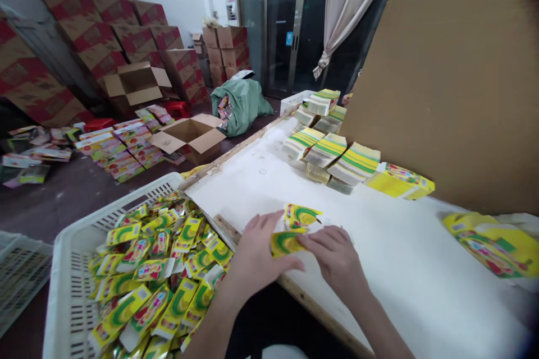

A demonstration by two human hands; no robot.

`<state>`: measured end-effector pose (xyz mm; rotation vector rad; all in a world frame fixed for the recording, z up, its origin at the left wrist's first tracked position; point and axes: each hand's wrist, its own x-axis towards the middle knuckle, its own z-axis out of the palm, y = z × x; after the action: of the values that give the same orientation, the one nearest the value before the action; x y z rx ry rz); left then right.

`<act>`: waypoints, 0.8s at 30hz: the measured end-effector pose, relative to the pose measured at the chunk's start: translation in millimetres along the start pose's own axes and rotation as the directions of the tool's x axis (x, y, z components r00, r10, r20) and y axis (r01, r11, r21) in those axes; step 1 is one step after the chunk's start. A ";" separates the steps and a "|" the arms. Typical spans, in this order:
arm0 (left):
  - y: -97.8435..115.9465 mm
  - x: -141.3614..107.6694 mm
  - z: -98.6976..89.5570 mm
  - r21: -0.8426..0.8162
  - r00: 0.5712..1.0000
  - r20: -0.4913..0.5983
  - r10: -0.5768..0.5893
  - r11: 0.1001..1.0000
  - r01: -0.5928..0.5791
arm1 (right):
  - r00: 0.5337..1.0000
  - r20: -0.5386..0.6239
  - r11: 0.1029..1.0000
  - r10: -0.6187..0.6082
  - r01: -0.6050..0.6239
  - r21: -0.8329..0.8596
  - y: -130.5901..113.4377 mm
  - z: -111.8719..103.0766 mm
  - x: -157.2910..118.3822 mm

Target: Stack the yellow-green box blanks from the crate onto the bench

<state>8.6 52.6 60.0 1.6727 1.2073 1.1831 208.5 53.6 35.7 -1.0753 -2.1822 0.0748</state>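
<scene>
A small yellow-and-green printed carton (285, 243) is held above the table's near edge. My right hand (337, 258) pinches its right end between thumb and fingers. At its left end is my left hand (256, 255), fingers stretched out and thumb apart; whether the palm touches the carton I cannot tell. Just beyond, a second carton (301, 216) of the same print lies on the white table (236, 188). To the left of my left hand, a white plastic crate (69, 258) holds a heap of such cartons (160, 269).
Stacks of flat cartons (353, 161) and a yellow box (400, 180) stand across the table before a tall cardboard sheet (455, 78). A yellow printed bag (492, 244) lies at right. Open cardboard boxes (191, 137), a green sack (248, 104) and piled boxes occupy the floor.
</scene>
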 end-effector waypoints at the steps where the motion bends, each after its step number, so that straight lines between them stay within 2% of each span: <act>1: -0.8 -2.1 3.4 0.077 0.999 0.051 0.009 0.997 -0.013 | 0.999 0.010 0.999 -0.043 0.043 -0.003 -1.3 1.9 -0.4; 5: -13.6 -7.8 19.7 0.194 0.983 0.176 -0.061 0.981 0.026 | 0.996 -0.047 0.997 -0.074 0.075 0.010 -3.4 6.6 -7.4; 7: -18.1 -8.5 24.3 0.223 0.982 0.164 -0.095 0.973 0.057 | 0.981 -0.194 1.000 0.019 -0.016 0.017 -3.1 7.0 -11.2; 8: -18.9 -8.5 25.8 0.250 0.983 0.151 -0.102 0.966 0.061 | 0.948 -0.300 0.994 0.106 -0.098 0.044 -2.8 7.5 -12.5; 10: -18.5 -8.3 28.5 0.330 0.987 0.136 -0.085 0.943 0.036 | 0.838 -0.437 0.943 0.326 -0.257 0.210 -2.0 10.6 -13.1; 11: -17.7 -8.2 30.0 0.372 0.988 0.142 -0.064 0.928 0.007 | 0.794 -0.415 0.885 0.444 -0.314 0.345 -1.7 13.1 -12.6; 13: -16.4 -8.3 33.4 0.422 0.983 0.183 -0.023 0.905 -0.058 | 0.759 -0.189 0.673 0.623 -0.398 0.623 -1.7 19.2 -10.9; 15: -15.9 -9.0 36.6 0.435 0.973 0.231 -0.004 0.895 -0.100 | 0.739 0.066 0.448 0.670 -0.474 0.758 -3.5 24.1 -9.1; 16: -15.8 -9.5 37.8 0.439 0.966 0.260 -0.003 0.891 -0.115 | 0.731 0.164 0.369 0.662 -0.508 0.778 -5.2 25.5 -8.4; 20: -12.9 -11.4 40.3 0.425 0.934 0.356 0.017 0.888 -0.178 | 0.715 0.412 0.172 0.564 -0.591 0.788 -13.0 24.6 -7.1; 22: -10.0 -11.8 41.4 0.398 0.925 0.380 0.020 0.899 -0.183 | 0.704 0.445 0.114 0.554 -0.593 0.797 -15.3 24.1 -7.0; 24: -7.9 -11.9 42.8 0.371 0.917 0.399 0.013 0.912 -0.175 | 0.707 0.437 0.101 0.556 -0.580 0.808 -16.3 25.2 -7.2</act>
<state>45.7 41.2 37.0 2.1711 1.1699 0.6254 185.2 43.7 18.1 -1.0767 -1.1130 1.5257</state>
